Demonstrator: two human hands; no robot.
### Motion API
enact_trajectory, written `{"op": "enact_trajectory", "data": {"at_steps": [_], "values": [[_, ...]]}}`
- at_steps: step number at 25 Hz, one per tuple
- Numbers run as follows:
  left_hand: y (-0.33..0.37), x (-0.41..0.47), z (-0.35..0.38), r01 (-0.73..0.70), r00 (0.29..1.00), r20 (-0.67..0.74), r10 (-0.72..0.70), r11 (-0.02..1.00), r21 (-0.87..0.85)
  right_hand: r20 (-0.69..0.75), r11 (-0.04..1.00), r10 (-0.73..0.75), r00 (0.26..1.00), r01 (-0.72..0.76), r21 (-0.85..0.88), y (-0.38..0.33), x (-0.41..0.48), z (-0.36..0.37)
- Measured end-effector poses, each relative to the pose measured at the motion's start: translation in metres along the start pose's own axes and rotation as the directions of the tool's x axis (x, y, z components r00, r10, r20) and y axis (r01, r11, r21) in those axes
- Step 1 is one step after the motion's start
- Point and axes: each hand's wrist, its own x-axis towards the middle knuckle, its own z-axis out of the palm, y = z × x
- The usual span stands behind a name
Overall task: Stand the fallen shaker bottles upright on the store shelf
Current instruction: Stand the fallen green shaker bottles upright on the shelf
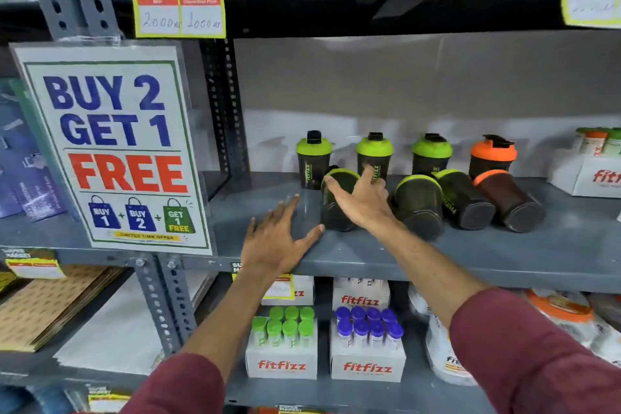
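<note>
Now both hands spread — right hand over fallen shaker bottle, left hand beside

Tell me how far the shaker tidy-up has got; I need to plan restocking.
Done: four shakers stand at the back, three green-lidded and one orange-lidded. In hand: the right hand reaches onto the leftmost fallen shaker; the left hand is open beside it. Left: all four fallen bottles, including the orange-lidded fallen one.

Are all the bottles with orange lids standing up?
No, one orange-lid bottle stands at the back, but the other orange-lid bottle lies on its side on the shelf.
</note>
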Motion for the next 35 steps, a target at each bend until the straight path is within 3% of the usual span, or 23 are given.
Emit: {"op": "enact_trajectory", "data": {"at_steps": [3, 7, 10, 14, 18, 22, 26, 29, 32, 33, 35], "values": [[-0.003, 0.007, 0.004, -0.029, 0.997, 0.080, 0.019, 0.992, 0.124, 0.112, 0.989, 0.139, 0.984, -0.144, 0.042, 0.009, 0.012, 0.010], [-0.007, 0.011, 0.010, -0.012, 0.995, 0.098, -0.002, 0.990, 0.141, 0.124, 0.930, 0.172, 0.977, -0.202, 0.308, 0.025, 0.019, 0.020], [-0.009, 0.011, 0.012, -0.011, 0.996, 0.092, -0.001, 0.992, 0.127, 0.048, 0.924, 0.093, 0.994, -0.104, 0.369, 0.027, 0.018, 0.024], [-0.008, 0.012, 0.013, -0.012, 0.998, 0.064, 0.005, 0.993, 0.119, -0.117, 0.954, -0.071, 0.991, 0.101, 0.281, 0.021, 0.023, 0.042], [-0.008, 0.011, 0.013, -0.005, 0.999, 0.047, 0.000, 0.993, 0.118, -0.211, 0.952, -0.130, 0.969, 0.181, 0.245, 0.008, 0.025, 0.064], [-0.007, 0.012, 0.015, -0.006, 1.000, 0.031, 0.002, 0.992, 0.122, -0.224, 0.942, -0.258, 0.940, 0.297, 0.159, 0.009, 0.028, 0.073], [-0.007, 0.012, 0.015, 0.007, 1.000, 0.026, -0.010, 0.992, 0.123, -0.193, 0.936, -0.270, 0.943, 0.304, 0.179, 0.010, 0.026, 0.070], [-0.007, 0.011, 0.014, 0.026, 0.999, 0.033, -0.030, 0.993, 0.117, -0.309, 0.953, -0.262, 0.914, 0.295, 0.064, -0.002, 0.018, 0.055], [-0.007, 0.012, 0.014, 0.036, 0.999, 0.037, -0.039, 0.996, 0.084, -0.361, 0.920, -0.391, 0.847, 0.370, -0.128, -0.040, 0.028, 0.020], [-0.008, 0.013, 0.014, 0.035, 0.999, 0.039, -0.039, 0.996, 0.081, -0.292, 0.888, -0.446, 0.846, 0.379, -0.260, -0.055, 0.035, 0.006], [-0.008, 0.013, 0.014, 0.039, 0.998, 0.052, -0.044, 0.996, 0.080, -0.013, 0.731, -0.477, 0.879, 0.389, -0.561, -0.084, 0.050, -0.015]]}}
